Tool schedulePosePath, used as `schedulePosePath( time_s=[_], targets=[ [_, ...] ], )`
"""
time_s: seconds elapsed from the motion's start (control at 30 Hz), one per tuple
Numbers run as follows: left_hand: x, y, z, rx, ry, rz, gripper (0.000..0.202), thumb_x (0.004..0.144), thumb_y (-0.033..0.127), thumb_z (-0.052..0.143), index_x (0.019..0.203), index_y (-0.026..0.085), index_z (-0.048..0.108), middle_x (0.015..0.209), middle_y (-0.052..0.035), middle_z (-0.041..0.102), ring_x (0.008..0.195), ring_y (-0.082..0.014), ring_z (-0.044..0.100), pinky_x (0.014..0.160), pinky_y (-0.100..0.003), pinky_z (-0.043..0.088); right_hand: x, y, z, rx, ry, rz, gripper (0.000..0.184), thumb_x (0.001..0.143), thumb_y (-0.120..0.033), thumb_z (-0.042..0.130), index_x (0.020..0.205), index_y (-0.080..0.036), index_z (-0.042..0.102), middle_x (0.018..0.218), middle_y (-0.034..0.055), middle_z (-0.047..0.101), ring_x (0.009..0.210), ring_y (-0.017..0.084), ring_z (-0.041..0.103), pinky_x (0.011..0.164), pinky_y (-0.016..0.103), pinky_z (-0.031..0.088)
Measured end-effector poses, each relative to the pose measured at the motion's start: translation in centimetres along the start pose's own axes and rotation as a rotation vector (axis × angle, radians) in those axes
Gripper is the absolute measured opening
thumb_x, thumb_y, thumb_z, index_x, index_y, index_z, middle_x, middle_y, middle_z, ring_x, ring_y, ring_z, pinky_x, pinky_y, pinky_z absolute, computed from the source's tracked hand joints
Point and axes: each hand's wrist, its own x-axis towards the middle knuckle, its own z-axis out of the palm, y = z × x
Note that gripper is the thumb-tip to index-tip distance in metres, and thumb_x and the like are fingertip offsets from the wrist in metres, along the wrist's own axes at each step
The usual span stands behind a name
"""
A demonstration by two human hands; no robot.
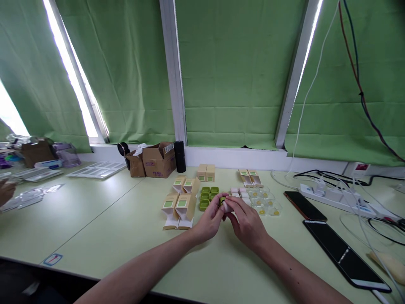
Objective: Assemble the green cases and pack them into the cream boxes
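My left hand is closed around a small green cup. My right hand meets it, fingers pinched on a small whitish piece at the cup; the fingers partly hide both. Just behind my left hand stand several green square cups in rows. Beyond my right hand lie several pinkish-white small pieces, partly covered by it. To their right are clear plastic shells with yellow centres.
Open cream cartons with green windows stand left of my hands; more cartons are behind. Farther back are a brown cardboard box and black cylinder. Phones and a power strip lie right. Another person's hand shows far left.
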Motion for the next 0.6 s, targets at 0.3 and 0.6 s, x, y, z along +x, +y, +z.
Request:
schedulePosePath(
  time_s=[0.3,0.6],
  targets=[
    [0.1,-0.6,0.6,0.008,0.013,0.072,0.048,0.104,0.053,0.053,0.143,0.026,0.045,0.137,-0.0126,0.062,0.126,-0.0259,0.063,0.109,-0.041,0.054,0.1,0.0,-0.2,-0.011,0.033,-0.037,0.046,0.102,-0.009,0.052,0.147,-0.017,0.058,0.130,0.0165,0.074,0.119,0.027,0.074,0.095,0.041,0.066],
    [0.0,-1.1,0.9,0.130,0.075,0.129,0.048,0.107,0.052,0.046,0.145,0.023,0.044,0.140,-0.0146,0.062,0.134,-0.0276,0.058,0.116,-0.046,0.049,0.6,-0.5,-0.4,-0.028,0.081,-0.061,0.046,0.102,-0.008,0.053,0.146,-0.016,0.058,0.128,0.0168,0.075,0.118,0.027,0.074,0.095,0.041,0.067]
  ],
)
